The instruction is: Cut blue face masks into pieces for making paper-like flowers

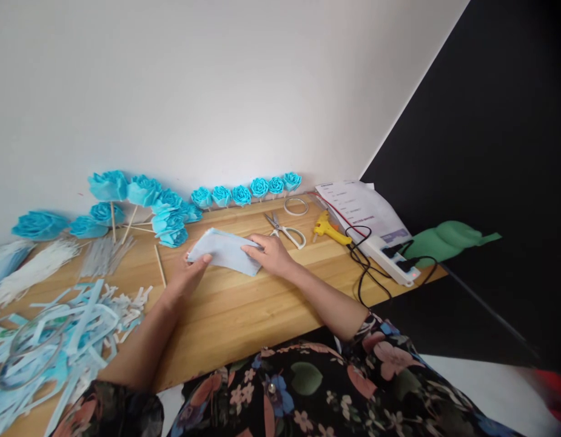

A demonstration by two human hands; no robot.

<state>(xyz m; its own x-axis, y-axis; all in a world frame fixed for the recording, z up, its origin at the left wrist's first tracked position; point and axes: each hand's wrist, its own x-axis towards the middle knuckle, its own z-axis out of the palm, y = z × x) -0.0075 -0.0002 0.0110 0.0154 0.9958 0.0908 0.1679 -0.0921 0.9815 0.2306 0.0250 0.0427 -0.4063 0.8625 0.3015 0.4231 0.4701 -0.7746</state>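
Together, both hands held a pale blue folded sheet of paper (225,250) flat on the light wooden tabletop (244,309), near its middle and a little toward the wall. The left hand (187,274) pinched the sheet's left corner between thumb and fingers, fingers narrow and closed on the paper. The right hand (271,254) lay over the sheet's right end, fingers spread a little and pressing it down, thumb at the near edge.

Just beyond the right hand lay a pair of white-handled metal scissors (284,229), and beside those a yellow hot-glue gun (329,229) whose black cord ran to a white power strip (392,260) at the table's right edge. A row of bright blue paper roses (246,193) stood along the wall, and more roses on thin wooden sticks (139,200) lay to the left. A thin wooden skewer (159,266) rested just beside the left hand. A heap of pale blue and white paper strips (66,340) covered the near left corner.
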